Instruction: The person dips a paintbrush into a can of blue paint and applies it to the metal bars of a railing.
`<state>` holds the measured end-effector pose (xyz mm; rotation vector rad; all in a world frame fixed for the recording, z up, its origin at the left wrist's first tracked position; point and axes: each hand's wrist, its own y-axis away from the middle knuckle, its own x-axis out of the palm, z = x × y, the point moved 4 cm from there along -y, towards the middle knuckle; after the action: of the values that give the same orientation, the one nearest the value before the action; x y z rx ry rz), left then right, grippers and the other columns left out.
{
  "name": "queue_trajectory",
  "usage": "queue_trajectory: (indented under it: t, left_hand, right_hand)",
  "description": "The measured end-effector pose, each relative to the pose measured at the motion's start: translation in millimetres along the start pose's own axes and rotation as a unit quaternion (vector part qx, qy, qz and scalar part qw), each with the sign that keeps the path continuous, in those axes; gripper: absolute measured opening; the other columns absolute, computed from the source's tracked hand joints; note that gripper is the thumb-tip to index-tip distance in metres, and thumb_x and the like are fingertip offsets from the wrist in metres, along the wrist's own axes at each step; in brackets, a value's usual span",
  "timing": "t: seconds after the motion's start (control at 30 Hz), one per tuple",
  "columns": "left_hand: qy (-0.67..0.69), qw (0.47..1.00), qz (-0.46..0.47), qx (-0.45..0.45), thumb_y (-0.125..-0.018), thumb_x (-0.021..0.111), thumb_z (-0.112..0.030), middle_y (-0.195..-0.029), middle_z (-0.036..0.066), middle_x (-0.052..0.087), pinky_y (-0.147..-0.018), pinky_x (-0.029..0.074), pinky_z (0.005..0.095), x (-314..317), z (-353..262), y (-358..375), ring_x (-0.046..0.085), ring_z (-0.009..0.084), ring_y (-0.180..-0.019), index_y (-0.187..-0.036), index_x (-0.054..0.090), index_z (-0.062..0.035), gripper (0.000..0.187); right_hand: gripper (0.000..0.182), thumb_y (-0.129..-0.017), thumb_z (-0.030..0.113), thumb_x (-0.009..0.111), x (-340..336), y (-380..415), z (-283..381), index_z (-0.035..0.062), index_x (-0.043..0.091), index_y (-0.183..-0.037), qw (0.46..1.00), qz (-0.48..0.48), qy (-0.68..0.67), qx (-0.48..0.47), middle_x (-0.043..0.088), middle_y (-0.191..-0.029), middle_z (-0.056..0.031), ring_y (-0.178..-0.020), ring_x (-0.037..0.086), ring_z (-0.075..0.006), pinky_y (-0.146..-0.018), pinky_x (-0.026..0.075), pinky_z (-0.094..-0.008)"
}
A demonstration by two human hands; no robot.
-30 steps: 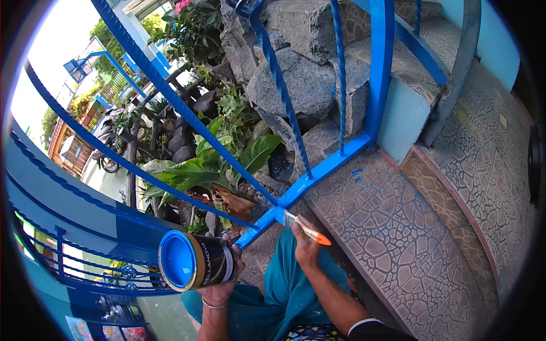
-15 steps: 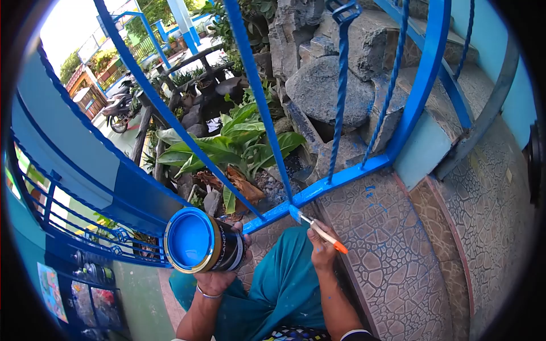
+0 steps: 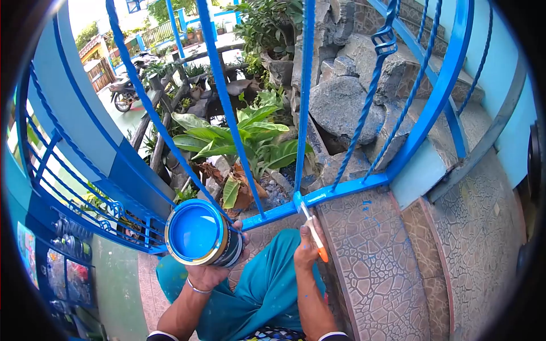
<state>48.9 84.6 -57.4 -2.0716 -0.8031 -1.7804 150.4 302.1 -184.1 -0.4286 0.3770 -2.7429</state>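
Note:
My left hand (image 3: pixel 209 276) holds a paint can (image 3: pixel 228 248) from below and the side, its open top tilted toward me and showing bright blue paint (image 3: pixel 195 231). In my right hand (image 3: pixel 307 250) is a paintbrush (image 3: pixel 314 230) with a pale handle and an orange end. Its blue-coated bristles touch the bottom rail (image 3: pixel 278 212) of the blue metal railing, near the foot of an upright bar (image 3: pixel 303 125). The rail looks wet and shiny around the brush.
Behind the bars are leafy plants (image 3: pixel 250 136) and large grey rocks (image 3: pixel 347 111). Stone-patterned steps (image 3: pixel 392 256) lie to the right, with blue drips on them. A motorbike (image 3: pixel 128 91) stands far left. Bottles (image 3: pixel 71 247) sit on a rack at lower left.
The view has shifted, so the railing appears more upright. The brush has turned steeper, with its bristles now at the foot of the upright bar. The can is still in my left hand.

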Motion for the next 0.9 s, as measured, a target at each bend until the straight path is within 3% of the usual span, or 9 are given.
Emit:
queue_trajectory:
  t: [0.1, 0.23, 0.47, 0.5, 0.6, 0.73, 0.9]
  left_hand:
    - [0.024, 1.0, 0.009, -0.003, -0.104, 0.057, -0.061, -0.153, 0.023, 0.056, -0.111, 0.051, 0.0644, 3.8, -3.5, 1.6, 0.054, 0.047, -0.136, -0.154, 0.053, -0.0036, 0.077]
    - [0.048, 0.999, 0.014, -0.022, -0.102, 0.055, -0.065, -0.153, 0.024, 0.056, -0.115, 0.046, 0.0645, -1.4, -3.7, 2.1, 0.054, 0.0488, -0.136, -0.153, 0.055, -0.0074, 0.077]
    - [0.015, 1.0, 0.013, -0.014, -0.103, 0.057, -0.061, -0.151, 0.022, 0.057, -0.111, 0.049, 0.0599, 5.0, -3.2, 4.5, 0.055, 0.0453, -0.134, -0.151, 0.056, -0.003, 0.075]
    - [0.016, 1.0, 0.013, -0.014, -0.103, 0.057, -0.061, -0.151, 0.022, 0.057, -0.111, 0.049, 0.06, 5.2, -3.9, 3.9, 0.055, 0.0453, -0.134, -0.151, 0.056, -0.0029, 0.075]
    - [0.019, 1.0, 0.009, -0.01, -0.102, 0.057, -0.062, -0.151, 0.022, 0.056, -0.111, 0.049, 0.0606, 2.3, -6.7, 4.4, 0.055, 0.0452, -0.134, -0.151, 0.056, -0.0025, 0.076]
    - [0.024, 0.999, 0.02, -0.009, -0.102, 0.058, -0.062, -0.151, 0.022, 0.055, -0.111, 0.05, 0.0619, 1.3, -7.0, 4.9, 0.054, 0.0453, -0.135, -0.153, 0.053, -0.0023, 0.079]
    - [0.023, 0.999, 0.027, -0.006, -0.102, 0.059, -0.062, -0.154, 0.022, 0.053, -0.112, 0.05, 0.062, 4.9, -6.9, 6.4, 0.054, 0.0452, -0.136, -0.155, 0.051, -0.0025, 0.08]
  right_hand:
    - [0.039, -0.095, 0.012, 0.083, -24.2, -14.5, 3.1, -0.005, 0.074, -0.129, 0.992, 0.067, 0.043, -0.103, 0.077, -0.126, -0.0226, -0.115, 0.074, -0.0335, -0.1, 0.059, -0.0409]
    - [0.031, -0.095, 0.011, 0.083, -30.6, -29.7, 2.9, -0.0052, 0.078, -0.121, 0.982, 0.113, 0.15, -0.029, 0.079, -0.122, -0.0205, -0.115, 0.076, -0.0311, -0.101, 0.059, -0.0398]
    - [0.038, -0.098, 0.013, 0.082, -2.8, -55.3, 19.3, -0.0081, 0.073, -0.128, 0.992, 0.062, 0.095, -0.057, 0.077, -0.125, -0.0222, -0.118, 0.073, -0.0323, -0.105, 0.057, -0.0416]
    - [0.041, -0.101, 0.017, 0.08, -3.4, -54.9, 19.1, -0.0104, 0.071, -0.13, 0.992, 0.05, 0.05, -0.104, 0.076, -0.127, -0.0227, -0.119, 0.072, -0.0322, -0.105, 0.057, -0.0421]
    - [0.043, -0.103, 0.02, 0.078, -13.8, -42.8, 10.0, -0.0121, 0.069, -0.13, 0.993, 0.025, -0.022, -0.111, 0.076, -0.128, -0.0232, -0.119, 0.072, -0.0322, -0.105, 0.056, -0.0425]
    - [0.048, -0.102, 0.027, 0.079, -23.8, -26.0, -31.3, -0.011, 0.071, -0.131, 0.997, 0.039, 0.069, 0.01, 0.075, -0.129, -0.0236, -0.119, 0.072, -0.0315, -0.104, 0.057, -0.0408]
    - [0.039, -0.101, 0.021, 0.079, -34.7, -16.2, -38.2, -0.0075, 0.075, -0.127, 0.992, 0.064, 0.105, 0.03, 0.078, -0.125, -0.0222, -0.117, 0.074, -0.0324, -0.104, 0.057, -0.0406]
